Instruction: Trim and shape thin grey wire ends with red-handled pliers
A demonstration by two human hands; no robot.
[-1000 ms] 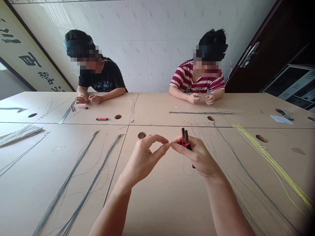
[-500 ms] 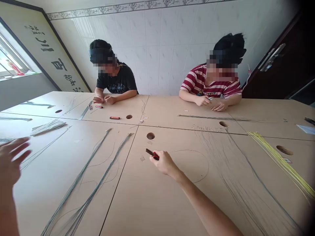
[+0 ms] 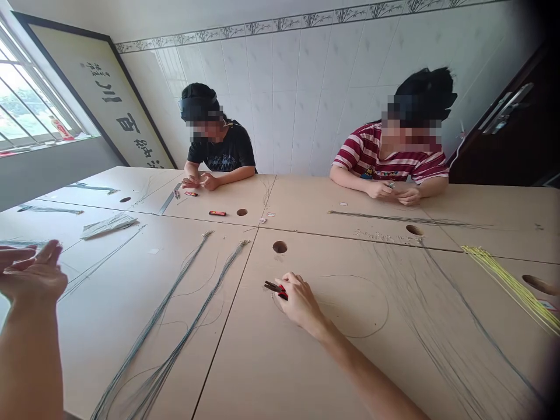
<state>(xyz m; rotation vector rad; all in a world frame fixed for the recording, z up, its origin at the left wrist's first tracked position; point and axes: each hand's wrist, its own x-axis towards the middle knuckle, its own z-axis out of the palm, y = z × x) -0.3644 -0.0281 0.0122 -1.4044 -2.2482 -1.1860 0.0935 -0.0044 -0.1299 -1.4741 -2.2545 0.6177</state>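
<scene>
Wide tan panelled table [image 3: 245, 373]: spread before me.
Long blue-grey strand bundles [image 3: 172, 297]: eleven o'clock.
Curved thin grey strand [image 3: 388, 309]: one o'clock.
My left hand [image 3: 35, 283]: ten o'clock, raised, fingers partly spread — can't tell whether they pinch anything.
My right hand [image 3: 301, 300]: twelve o'clock, curled round red-and-black metal pliers [image 3: 277, 288] — nose toward ten.

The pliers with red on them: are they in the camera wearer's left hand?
No, the pliers are in the right hand, well apart from the left hand.

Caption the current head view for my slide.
Right hand holding pliers, left hand out to the side, cord bundles on the table between them.
</scene>
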